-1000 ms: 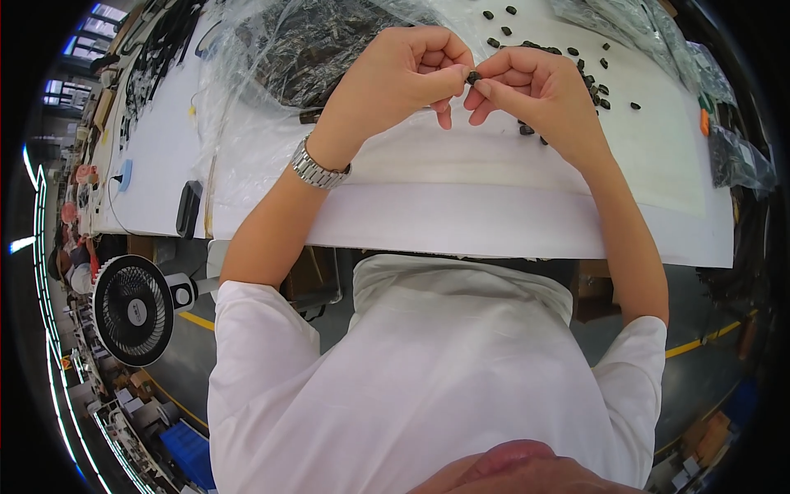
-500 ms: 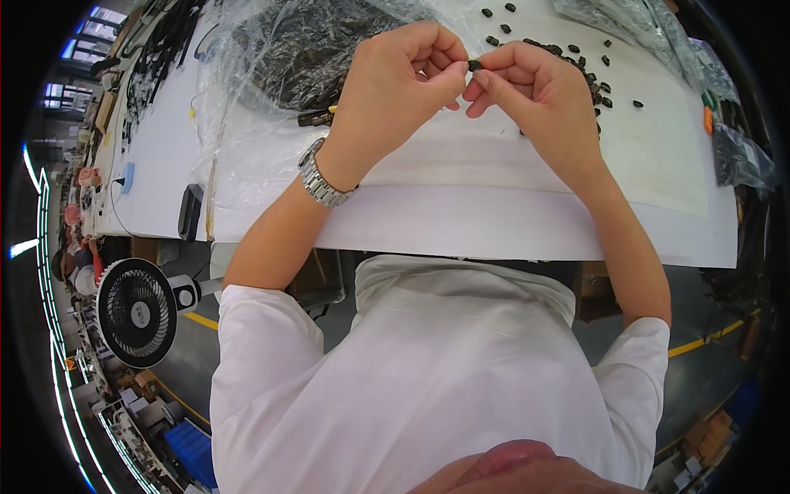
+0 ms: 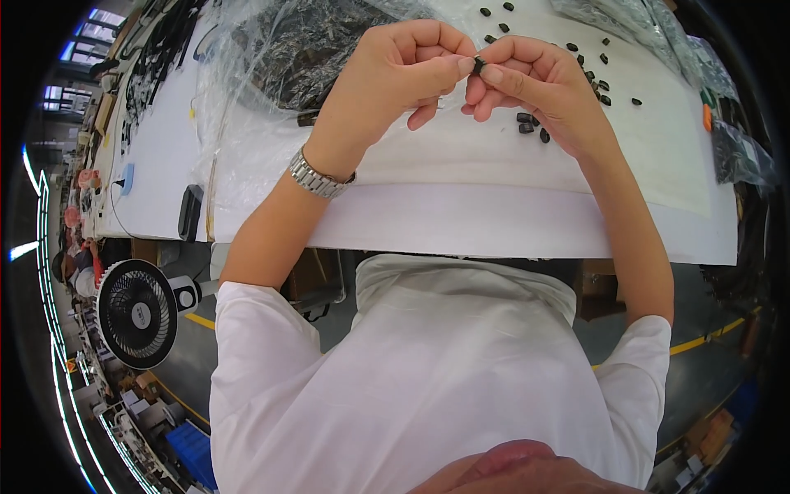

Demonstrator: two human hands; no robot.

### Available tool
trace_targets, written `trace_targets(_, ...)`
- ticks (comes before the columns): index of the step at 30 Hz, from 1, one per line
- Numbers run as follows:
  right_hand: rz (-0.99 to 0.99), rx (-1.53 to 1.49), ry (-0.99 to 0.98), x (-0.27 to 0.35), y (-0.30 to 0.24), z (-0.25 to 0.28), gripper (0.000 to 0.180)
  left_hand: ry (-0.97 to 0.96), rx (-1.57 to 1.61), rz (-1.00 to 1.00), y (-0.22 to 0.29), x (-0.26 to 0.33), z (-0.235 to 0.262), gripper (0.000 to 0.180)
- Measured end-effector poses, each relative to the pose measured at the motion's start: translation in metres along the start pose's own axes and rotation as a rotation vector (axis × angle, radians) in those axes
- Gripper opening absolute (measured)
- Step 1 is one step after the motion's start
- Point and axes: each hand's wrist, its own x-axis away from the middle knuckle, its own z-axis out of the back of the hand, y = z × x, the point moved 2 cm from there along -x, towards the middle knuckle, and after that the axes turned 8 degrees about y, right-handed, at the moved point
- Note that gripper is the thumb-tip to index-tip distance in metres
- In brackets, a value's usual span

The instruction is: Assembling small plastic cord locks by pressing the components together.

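Between my fingertips, above the white table [image 3: 461,214], is a small black part [image 3: 478,66], too small to name more exactly. My left hand [image 3: 395,78] pinches it from the left, thumb against forefinger. From the other side my right hand [image 3: 547,86] grips it, its thumb and forefinger closed. Several similar small black pieces [image 3: 525,123] lie on the table below my right palm, and more are scattered beyond that hand. Part of that scatter is hidden behind my right hand.
Clear plastic bags with dark contents [image 3: 309,58] lie behind my left hand. Black strips [image 3: 164,58] spread at the far left. A black box-shaped object [image 3: 190,212] sits near the table's front edge, and a round fan [image 3: 138,314] stands left of me. More plastic wrap [image 3: 634,33] lies far right.
My left wrist has turned and shifted slightly left, its lower fingers loosening. My right hand has shifted slightly, uncovering several black pieces beneath it. The small black part stays between my fingertips.
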Motion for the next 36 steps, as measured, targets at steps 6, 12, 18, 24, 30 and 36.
trace_targets(6,-0.016,-0.049,0.066,0.001,0.006,-0.006,0.027,-0.04,0.259,-0.026,-0.019,-0.007,-0.006,0.021)
trace_targets(12,-0.108,-0.221,0.134,0.002,0.013,-0.006,0.026,0.089,-0.003,-0.228,-0.025,-0.009,-0.008,0.016)
trace_targets(18,-0.149,-0.393,0.136,0.002,0.023,-0.007,0.025,0.264,-0.481,-0.543,-0.018,-0.004,-0.017,0.007)
trace_targets(24,-0.16,-0.461,0.11,0.001,0.023,-0.011,0.025,0.325,-0.363,-0.525,-0.022,-0.004,-0.02,0.006)
trace_targets(30,-0.294,-0.564,0.154,0.005,0.025,-0.005,0.023,0.3,-0.386,-0.532,-0.027,-0.004,-0.022,0.008)
trace_targets(36,-0.234,-0.339,0.231,0.004,0.019,0.004,0.024,0.183,-0.311,-0.337,-0.02,-0.004,-0.022,0.016)
